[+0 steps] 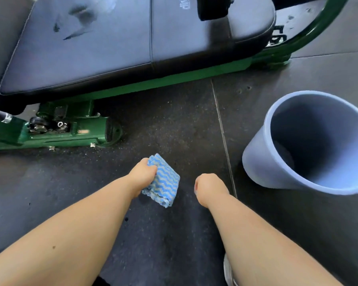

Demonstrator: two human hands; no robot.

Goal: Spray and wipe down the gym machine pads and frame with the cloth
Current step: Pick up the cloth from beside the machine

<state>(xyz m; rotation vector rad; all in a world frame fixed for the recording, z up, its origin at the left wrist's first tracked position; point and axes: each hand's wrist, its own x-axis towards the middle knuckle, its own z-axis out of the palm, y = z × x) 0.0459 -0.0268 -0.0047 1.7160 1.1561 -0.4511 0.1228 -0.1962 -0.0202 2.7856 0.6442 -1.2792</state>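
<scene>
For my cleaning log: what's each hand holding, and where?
Left hand grips the folded cloth by its left edge; right hand is curled, nothing visible in it.

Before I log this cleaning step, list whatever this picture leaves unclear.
All in the head view:
1. Right hand: fingers curl underneath, and its own back hides whether it holds anything.
2. Bucket: a pale patch at the bottom, too dim to identify.
3. Pad: its printed logo is cut off by the top edge.
4. Cloth: the left hand covers the gripped corner.
</scene>
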